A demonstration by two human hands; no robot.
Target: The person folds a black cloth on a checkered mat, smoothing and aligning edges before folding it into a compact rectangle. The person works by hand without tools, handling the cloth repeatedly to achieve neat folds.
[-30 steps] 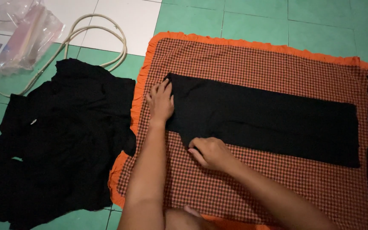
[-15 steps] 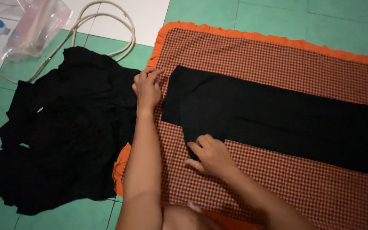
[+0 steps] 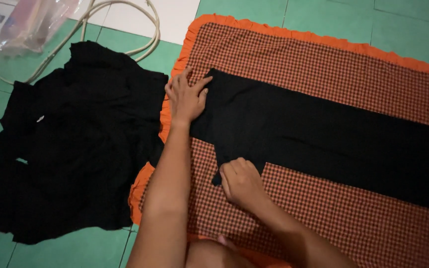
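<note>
Left hand (image 3: 187,97) spread flat on folded black trousers (image 3: 323,134), right hand (image 3: 242,181) pinching their corner, checked mat (image 3: 323,59), black clothes heap (image 3: 75,144) beside

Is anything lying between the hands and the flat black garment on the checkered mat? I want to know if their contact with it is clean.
Nothing visible does. The left hand lies flat on the black garment at its upper left corner, and the right hand presses its lower left flap. The black pile lies off to the side on the floor, apart.

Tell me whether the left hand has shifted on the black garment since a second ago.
Cannot tell: the left hand lies flat at the black garment's top-left corner, as before; the camera moved.
</note>
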